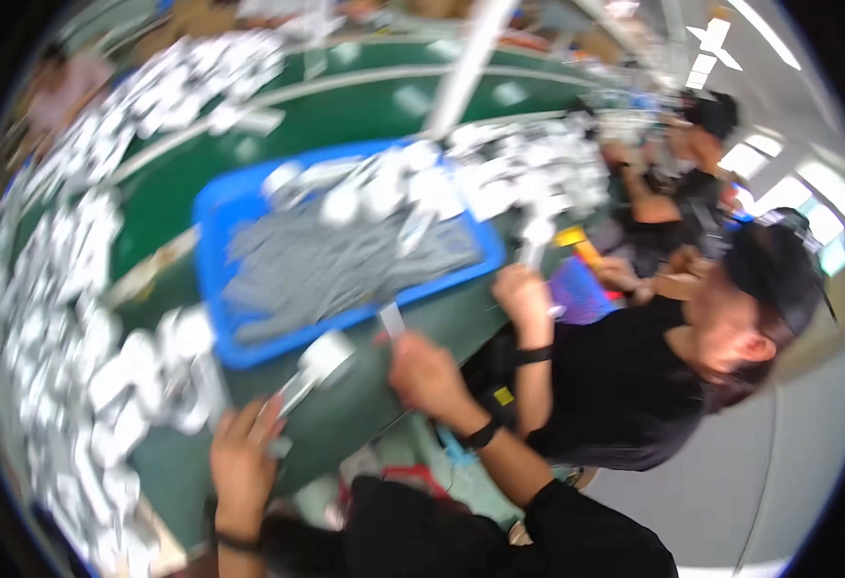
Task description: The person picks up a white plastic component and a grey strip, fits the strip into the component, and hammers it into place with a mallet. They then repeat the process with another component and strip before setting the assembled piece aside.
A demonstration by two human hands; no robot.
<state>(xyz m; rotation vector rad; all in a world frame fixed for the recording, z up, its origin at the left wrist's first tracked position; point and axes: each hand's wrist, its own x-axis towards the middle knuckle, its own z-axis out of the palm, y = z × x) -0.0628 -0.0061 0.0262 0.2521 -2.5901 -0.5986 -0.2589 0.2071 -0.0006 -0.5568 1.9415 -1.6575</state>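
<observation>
My left hand point(244, 458) is closed on the narrow end of a white round-headed piece point(326, 356), whose wide end points away over the green tabletop. Blur hides what kind of piece it is. To its right, my right hand point(427, 376) is closed with a small pale flat strip point(391, 318) sticking up from the fingers, close to the near rim of a blue tray point(345, 326). Inside that tray lies a heap of grey flat strips point(336, 255), with several white round-headed pieces point(384, 188) at its far side.
White pieces are piled along the table's left side point(66, 318) and beyond the tray point(528, 164). A co-worker in black point(634, 385) sits close on my right, one hand point(523, 299) holding a white piece. A purple basket point(579, 292) stands by them. A white post point(470, 67) rises behind.
</observation>
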